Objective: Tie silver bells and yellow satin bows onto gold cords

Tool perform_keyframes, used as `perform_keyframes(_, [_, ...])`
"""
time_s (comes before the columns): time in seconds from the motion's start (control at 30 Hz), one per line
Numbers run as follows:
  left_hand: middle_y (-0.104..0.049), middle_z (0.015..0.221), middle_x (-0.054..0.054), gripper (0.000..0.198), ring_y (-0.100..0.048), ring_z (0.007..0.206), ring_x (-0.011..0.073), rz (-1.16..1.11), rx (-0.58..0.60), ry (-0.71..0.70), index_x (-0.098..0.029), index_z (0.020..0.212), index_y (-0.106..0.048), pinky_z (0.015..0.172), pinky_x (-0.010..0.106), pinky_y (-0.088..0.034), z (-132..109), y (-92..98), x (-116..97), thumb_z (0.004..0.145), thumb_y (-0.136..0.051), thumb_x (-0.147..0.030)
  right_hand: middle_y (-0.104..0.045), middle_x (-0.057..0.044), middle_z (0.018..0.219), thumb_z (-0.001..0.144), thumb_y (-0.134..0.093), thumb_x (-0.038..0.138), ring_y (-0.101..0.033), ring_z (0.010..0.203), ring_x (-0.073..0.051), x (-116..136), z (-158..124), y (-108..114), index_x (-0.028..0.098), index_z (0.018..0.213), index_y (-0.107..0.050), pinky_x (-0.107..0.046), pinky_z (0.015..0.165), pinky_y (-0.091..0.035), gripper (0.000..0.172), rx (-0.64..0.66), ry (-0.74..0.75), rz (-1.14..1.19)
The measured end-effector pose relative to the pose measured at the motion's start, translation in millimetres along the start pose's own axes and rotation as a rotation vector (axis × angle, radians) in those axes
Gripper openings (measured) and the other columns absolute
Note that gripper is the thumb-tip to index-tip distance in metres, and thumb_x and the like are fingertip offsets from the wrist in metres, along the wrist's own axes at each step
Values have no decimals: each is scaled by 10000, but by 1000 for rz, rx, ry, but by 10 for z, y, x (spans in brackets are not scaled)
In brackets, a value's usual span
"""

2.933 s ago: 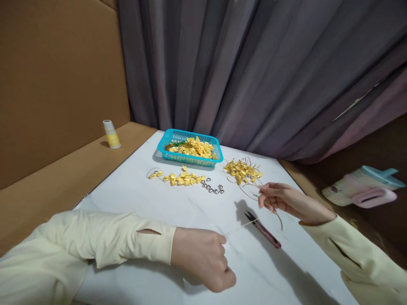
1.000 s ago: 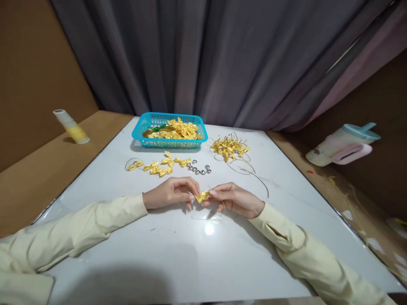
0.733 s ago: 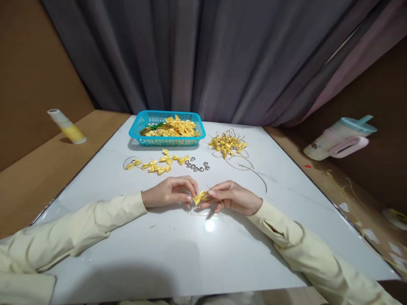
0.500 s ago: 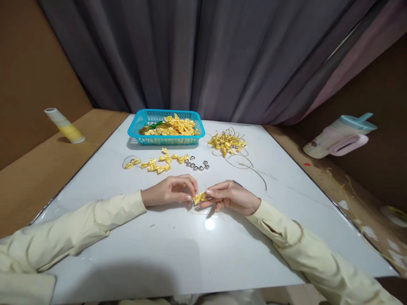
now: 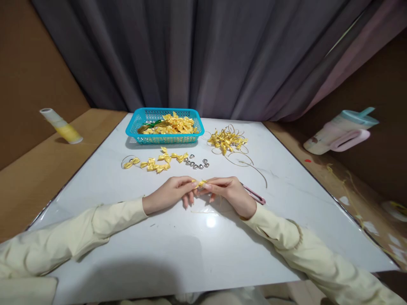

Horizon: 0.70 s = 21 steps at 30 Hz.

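Over the glossy bench (image 5: 133, 250), my left hand (image 5: 171, 192) and right hand (image 5: 233, 192) pinch a shiny yellow bow (image 5: 201, 184) between them. Beyond lie crinkled loose bows (image 5: 155, 165) and rounded silvery beads (image 5: 192, 164), then a perforated plastic basket (image 5: 168, 139).

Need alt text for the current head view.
A person's left hand and right hand pinch a small piece of yellow ribbon above a white table. Beyond them lie loose yellow bows, small silver pieces, a tangled yellow pile and a blue basket holding more yellow pieces.
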<state>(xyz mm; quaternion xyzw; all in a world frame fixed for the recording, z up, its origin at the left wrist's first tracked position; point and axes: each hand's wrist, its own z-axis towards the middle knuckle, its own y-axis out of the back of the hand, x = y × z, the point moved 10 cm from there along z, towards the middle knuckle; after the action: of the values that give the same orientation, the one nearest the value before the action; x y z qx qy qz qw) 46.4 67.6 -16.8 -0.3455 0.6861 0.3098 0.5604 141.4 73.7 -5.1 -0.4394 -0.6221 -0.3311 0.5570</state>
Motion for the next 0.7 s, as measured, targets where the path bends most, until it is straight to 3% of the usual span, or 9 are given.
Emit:
perform_keyframes(0.2, [-521, 484, -28, 345, -491, 420, 80, 79, -108, 7, -129, 697, -543, 427, 188, -395, -19, 58, 29, 873, -453, -412, -688, -89, 849, 703, -686, 373, -635, 742, -168, 71, -14, -35, 129, 766, -737, -231, 556, -514, 257, -28, 95, -64])
perform_keyframes(0.4, [-495, 420, -44, 325, -440, 349, 65, 68, -215, 29, -129, 652, -548, 365, 170, -349, -37, 158, 29, 838, -519, -394, -705, -89, 785, 706, -679, 381, -654, 735, -192, 22, -22, 70, 127, 831, -733, -240, 544, -517, 289, -107, 29, -101])
perform_keyframes(0.57, [-528, 447, -29, 310, -476, 339, 75, -20, -211, 36, -128, 647, -537, 335, 173, -372, -10, 169, 56, 824, -540, -383, -691, -87, 687, 705, -677, 398, -636, 590, -164, 58, -82, 191, 111, 793, -718, -226, 467, -481, 303, -245, 53, -122])
perform_keyframes(0.7, [-543, 470, -21, 303, -490, 359, 75, -24, -188, 25, -120, 676, -546, 350, 173, -388, -6, 152, 61, 835, -529, -377, -685, -95, 705, 726, -651, 428, -627, 544, -150, 50, -104, 101, 99, 778, -694, -217, 435, -481, 336, -199, 66, -146])
